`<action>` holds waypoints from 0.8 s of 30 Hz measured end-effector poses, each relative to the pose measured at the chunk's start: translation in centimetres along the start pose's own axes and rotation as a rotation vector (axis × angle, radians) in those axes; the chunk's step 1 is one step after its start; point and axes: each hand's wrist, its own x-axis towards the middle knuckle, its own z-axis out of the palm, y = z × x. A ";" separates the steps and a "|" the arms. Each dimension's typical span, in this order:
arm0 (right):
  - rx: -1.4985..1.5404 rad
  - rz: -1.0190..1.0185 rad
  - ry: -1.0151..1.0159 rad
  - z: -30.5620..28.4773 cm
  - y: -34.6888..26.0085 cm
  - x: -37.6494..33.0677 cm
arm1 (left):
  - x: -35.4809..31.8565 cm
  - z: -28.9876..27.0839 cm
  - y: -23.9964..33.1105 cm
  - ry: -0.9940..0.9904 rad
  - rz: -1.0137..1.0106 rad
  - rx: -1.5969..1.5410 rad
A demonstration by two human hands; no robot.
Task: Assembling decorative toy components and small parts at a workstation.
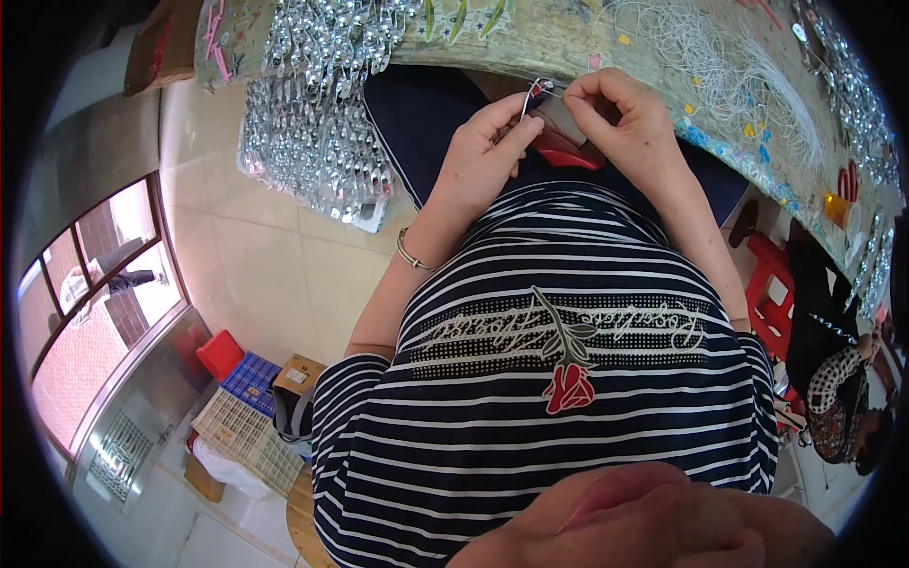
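Pinching a small silver clip with a red tip (537,92) between both hands, just off the near edge of the worktop (568,43) and above the lap: left hand (483,151) closing thumb and fingers on its lower end, right hand (620,118) nipping the upper end with curled fingertips. Judging the work as well underway, with heaps of shiny silver pieces (327,43) already lying at the worktop's left end and more (312,151) hanging below it, while a tangle of white threads (729,66) toward the right end is waiting.
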 end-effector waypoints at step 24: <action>0.340 0.066 -0.048 0.8 0.6 0.0 | -0.6 -0.7 -1.4 -0.079 0.353 0.414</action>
